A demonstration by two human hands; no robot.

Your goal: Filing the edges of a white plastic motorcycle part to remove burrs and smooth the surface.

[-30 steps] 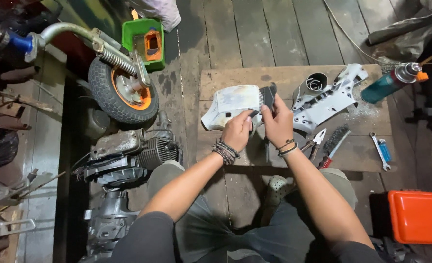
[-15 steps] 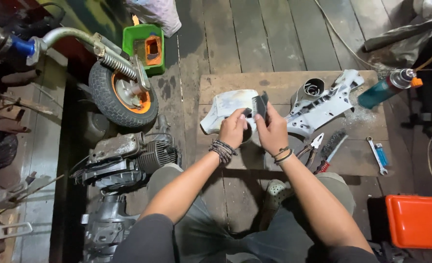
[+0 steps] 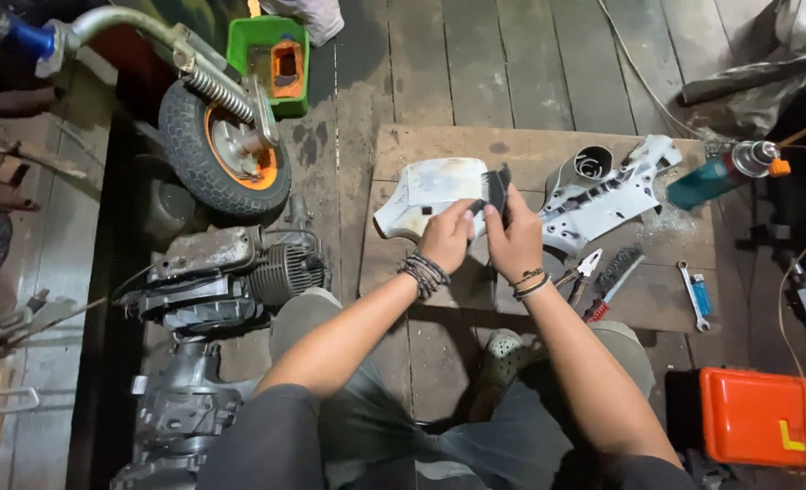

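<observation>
- Right now I hold a small dark ribbed part (image 3: 494, 192) between both hands, raised just above the wooden worktop (image 3: 530, 299), over its left-middle.
- My left hand (image 3: 446, 233) pinches the part's lower left edge with thumb and fingertips; my right hand (image 3: 512, 238) is closed around its right side, fingers wrapped behind it.
- Both wrists are bent inward, forearms meeting in a V above my knees, beaded bands on each wrist.
- Just behind the part lies a white cover (image 3: 426, 192); a grey-white housing (image 3: 603, 191) sits to its right.
- Risk, as I judge it: the pinch is narrow, so a twist could slip the part down onto the pliers (image 3: 583, 270) and wire brush (image 3: 616, 277).
- Further out, a spray can (image 3: 721, 172) stands near the worktop's edge; a careless elbow could knock it.
</observation>
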